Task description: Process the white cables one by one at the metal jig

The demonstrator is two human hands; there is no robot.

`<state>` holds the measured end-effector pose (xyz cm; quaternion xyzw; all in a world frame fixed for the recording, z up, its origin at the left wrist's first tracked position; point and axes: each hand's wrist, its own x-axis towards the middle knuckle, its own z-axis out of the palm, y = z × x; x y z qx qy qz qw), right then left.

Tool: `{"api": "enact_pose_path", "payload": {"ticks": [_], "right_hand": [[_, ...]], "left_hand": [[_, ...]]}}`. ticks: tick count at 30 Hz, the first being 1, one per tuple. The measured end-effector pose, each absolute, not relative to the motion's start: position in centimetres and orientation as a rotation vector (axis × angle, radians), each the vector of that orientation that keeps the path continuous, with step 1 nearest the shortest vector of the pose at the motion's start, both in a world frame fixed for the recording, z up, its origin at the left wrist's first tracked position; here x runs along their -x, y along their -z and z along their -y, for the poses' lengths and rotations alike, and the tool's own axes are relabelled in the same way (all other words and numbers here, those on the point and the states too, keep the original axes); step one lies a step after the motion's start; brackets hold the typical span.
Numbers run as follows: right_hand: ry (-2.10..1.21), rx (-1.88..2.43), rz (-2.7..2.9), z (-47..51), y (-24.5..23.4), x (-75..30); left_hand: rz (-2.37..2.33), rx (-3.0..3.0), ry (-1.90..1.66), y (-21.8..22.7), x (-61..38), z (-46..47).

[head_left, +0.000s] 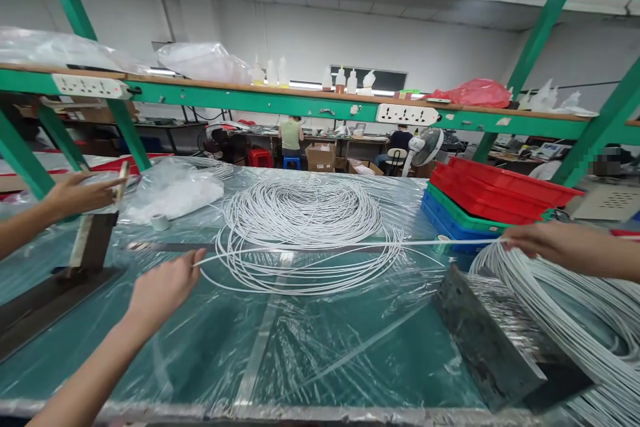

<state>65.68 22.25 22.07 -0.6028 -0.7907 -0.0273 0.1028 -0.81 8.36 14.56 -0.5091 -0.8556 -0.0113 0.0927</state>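
Note:
My left hand (163,287) is closed around a white cable (445,242) at the left of the table. The cable runs nearly straight across to my right hand (537,245), whose fingers pinch it at the right. Beneath the cable lies a loose coil of white cable (305,210), with several wider loops at its near side. Under my right hand, a thick bundle of white cable (540,307) drapes over a metal channel piece (490,340). Another person's hand (83,193) at the far left touches a light stick-like piece (121,181) above a metal stand (93,240).
Stacked red, green and blue trays (495,193) stand at the back right. Clear plastic bags (173,190) and a tape roll (160,222) lie back left. Plastic film covers the table (350,347). A green shelf rail (280,103) with power strips crosses behind. People sit farther back.

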Motion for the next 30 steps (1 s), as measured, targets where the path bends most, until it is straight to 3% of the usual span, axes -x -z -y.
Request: {"api": "enact_pose_path", "payload": {"ticks": [3,6,8,12,19,25,30], "right_hand": [[0.025,1.730,2.504,-26.0,-22.6,-64.3],[0.540,1.777,2.349,-28.4,-21.3,-61.8],[0.733,1.876,2.269,-29.9,-19.6,-59.9],[0.563,1.980,2.304,-33.5,-15.7,-56.7],[0.492,1.985,2.277,-38.5,-11.3,-52.9],[0.273,2.174,2.398,-38.0,-9.2,-51.4],[0.118,2.198,2.404,-35.1,-10.2,-54.2]], "left_hand": [[2.436,1.348,0.356,-16.6,1.1,-9.4],[2.109,1.231,0.602,-17.4,0.6,-11.2],[1.985,1.247,0.546,-16.9,0.3,-12.6],[1.962,1.486,0.423,-13.1,0.7,-15.5],[1.986,1.616,0.554,-5.4,2.5,-20.3],[1.940,1.785,0.381,-3.7,3.2,-21.6],[1.890,1.831,0.397,-2.8,4.2,-20.5]]}}
